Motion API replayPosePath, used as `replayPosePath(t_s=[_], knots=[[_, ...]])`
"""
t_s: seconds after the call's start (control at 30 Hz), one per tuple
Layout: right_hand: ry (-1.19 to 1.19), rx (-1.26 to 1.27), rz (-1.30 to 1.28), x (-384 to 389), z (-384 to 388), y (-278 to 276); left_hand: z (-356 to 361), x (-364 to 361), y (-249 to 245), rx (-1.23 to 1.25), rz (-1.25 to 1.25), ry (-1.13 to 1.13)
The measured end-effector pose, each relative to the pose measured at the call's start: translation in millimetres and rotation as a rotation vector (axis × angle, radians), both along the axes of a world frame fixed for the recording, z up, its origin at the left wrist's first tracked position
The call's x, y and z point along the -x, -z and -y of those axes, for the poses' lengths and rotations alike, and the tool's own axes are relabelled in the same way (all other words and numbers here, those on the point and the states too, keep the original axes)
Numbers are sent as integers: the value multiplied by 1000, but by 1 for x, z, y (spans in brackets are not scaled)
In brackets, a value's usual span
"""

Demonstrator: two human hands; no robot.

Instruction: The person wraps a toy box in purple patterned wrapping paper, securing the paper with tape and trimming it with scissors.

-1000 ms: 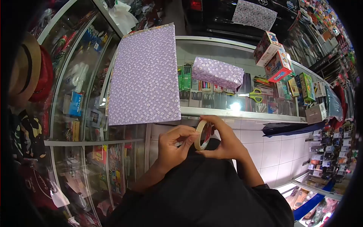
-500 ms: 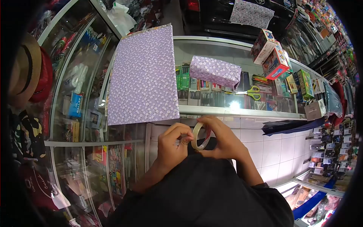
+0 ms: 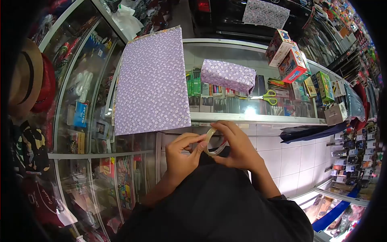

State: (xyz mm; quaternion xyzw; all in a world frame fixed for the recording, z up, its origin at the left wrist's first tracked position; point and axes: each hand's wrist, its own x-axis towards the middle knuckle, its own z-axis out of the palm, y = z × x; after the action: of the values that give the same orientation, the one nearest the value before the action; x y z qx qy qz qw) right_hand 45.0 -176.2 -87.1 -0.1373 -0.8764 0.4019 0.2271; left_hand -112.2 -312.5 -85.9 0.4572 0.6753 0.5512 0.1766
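Observation:
A roll of clear tape (image 3: 209, 142) is held upright in front of my body, near the counter's front edge. My right hand (image 3: 238, 147) grips its right side, with fingers over the top and thumb below. At its left rim, my left hand (image 3: 183, 153) pinches with thumb and index finger; any tape end there is too small to see. Beyond the hands lies a box wrapped in purple floral paper (image 3: 228, 76) on the glass counter. Green-handled scissors (image 3: 269, 97) rest to its right. A large purple floral sheet (image 3: 153, 80) lies at the left.
The glass counter's metal front edge (image 3: 258, 119) runs beyond my hands. Toy boxes (image 3: 292, 66) stand at its right end, near a dark cloth (image 3: 312, 132). Glass display cases (image 3: 80, 133) line the left side. Pens show under the glass.
My left thumb has straightened and lies against the tape roll's rim. The roll has turned slightly in my hands. The view has shifted a little.

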Motion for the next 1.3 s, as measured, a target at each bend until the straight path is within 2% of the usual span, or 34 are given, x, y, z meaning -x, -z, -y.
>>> replayPosePath(t_s=[0.4, 0.63, 0.73, 0.8, 0.93, 1.03, 1.1, 1.13, 1.2, 1.27, 1.3], knots=[[-9, -186, 36, 5, 5, 0, 6, 8, 16, 114, 288, 3], [-46, -223, 79, 6, 9, -2, 10, 13, 22, 228, 249, 31], [-29, -229, 106, 5, 13, -2, 10, 11, 27, 186, 152, -27], [1, -220, 123, 4, 15, 0, 8, 9, 25, 176, -7, -74], [24, -203, 153, -1, 18, 4, 1, 4, 16, 156, -38, -89], [47, -140, 141, -6, 21, 4, -5, 4, 21, 68, -89, -41], [16, 48, 125, -9, 20, 5, -8, 5, 22, 51, -111, 23], [23, 45, 122, -11, 21, 5, -9, 5, 23, 48, -114, 29], [35, 143, 210, -16, 22, 3, -15, 4, 26, -153, -79, 21], [68, 92, 218, -20, 19, 14, -14, 10, 36, -183, -46, 45], [83, 116, 181, -22, 18, 15, -14, 10, 33, -140, 141, 56]])
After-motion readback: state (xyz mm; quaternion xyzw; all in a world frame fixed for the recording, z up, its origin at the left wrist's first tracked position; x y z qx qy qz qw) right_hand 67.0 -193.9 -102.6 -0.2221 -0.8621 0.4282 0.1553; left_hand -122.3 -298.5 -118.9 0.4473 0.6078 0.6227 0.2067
